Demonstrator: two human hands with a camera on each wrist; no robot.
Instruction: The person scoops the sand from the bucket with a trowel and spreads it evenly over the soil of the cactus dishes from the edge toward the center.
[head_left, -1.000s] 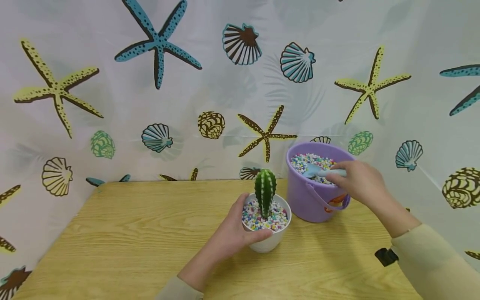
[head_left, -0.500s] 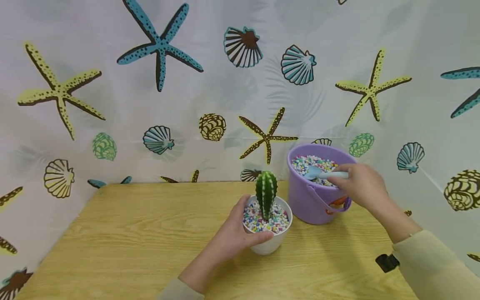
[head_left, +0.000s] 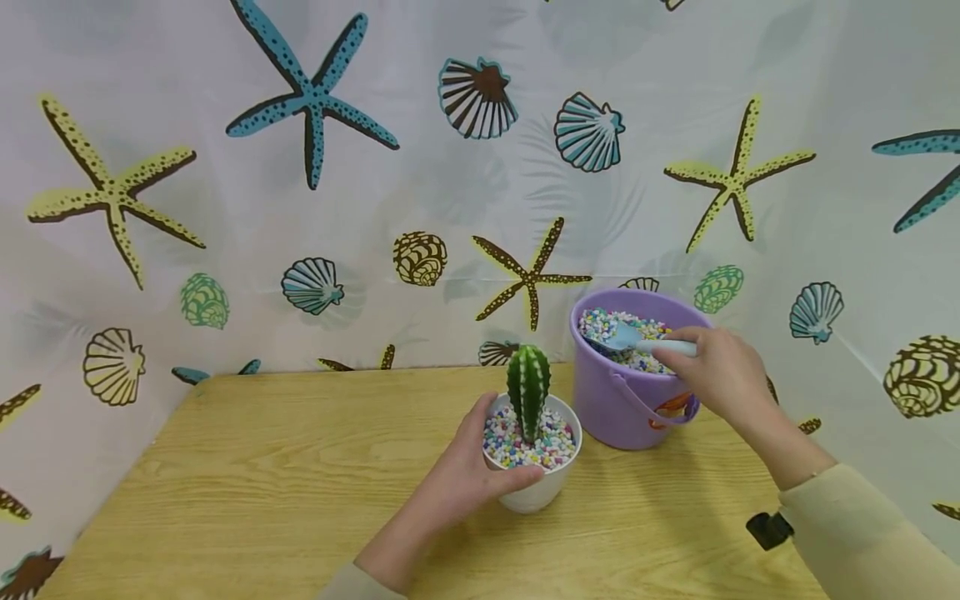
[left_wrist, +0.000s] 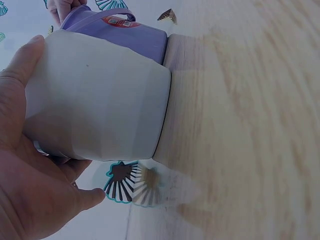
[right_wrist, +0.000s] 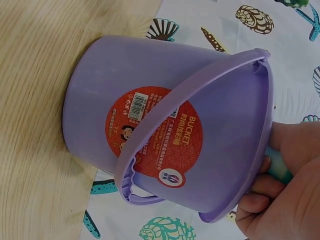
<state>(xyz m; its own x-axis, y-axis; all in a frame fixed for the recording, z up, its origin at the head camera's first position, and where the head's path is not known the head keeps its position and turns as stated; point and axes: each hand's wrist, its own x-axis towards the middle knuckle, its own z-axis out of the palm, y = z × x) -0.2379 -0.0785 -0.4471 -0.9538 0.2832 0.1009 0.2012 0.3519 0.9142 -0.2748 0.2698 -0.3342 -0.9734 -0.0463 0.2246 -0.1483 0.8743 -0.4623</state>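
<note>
A green cactus point(head_left: 528, 392) stands upright in a white flowerpot point(head_left: 531, 498) among small multicoloured pebbles point(head_left: 506, 442). My left hand point(head_left: 467, 471) grips the pot around its near left side, the thumb along the front near the rim. In the left wrist view the white pot point(left_wrist: 100, 95) sits on the tabletop. My right hand point(head_left: 723, 367) pinches the handle of a light blue toy shovel point(head_left: 625, 337) over the purple bucket point(head_left: 618, 408). The shovel's blade is among similar pebbles inside. From the right wrist, the bucket wall point(right_wrist: 160, 65) hides the blade.
The bucket's hanging handle point(right_wrist: 165, 110) droops over a red label on its side. A wooden table point(head_left: 285, 483) carries everything. Behind it hangs a white cloth point(head_left: 420, 183) printed with starfish and shells. The bucket stands just right of and behind the pot.
The shovel's blade has shifted slightly within the bucket, with pebbles now heaped at its front. My left hand keeps the same hold on the flowerpot. The head view has moved slightly.
</note>
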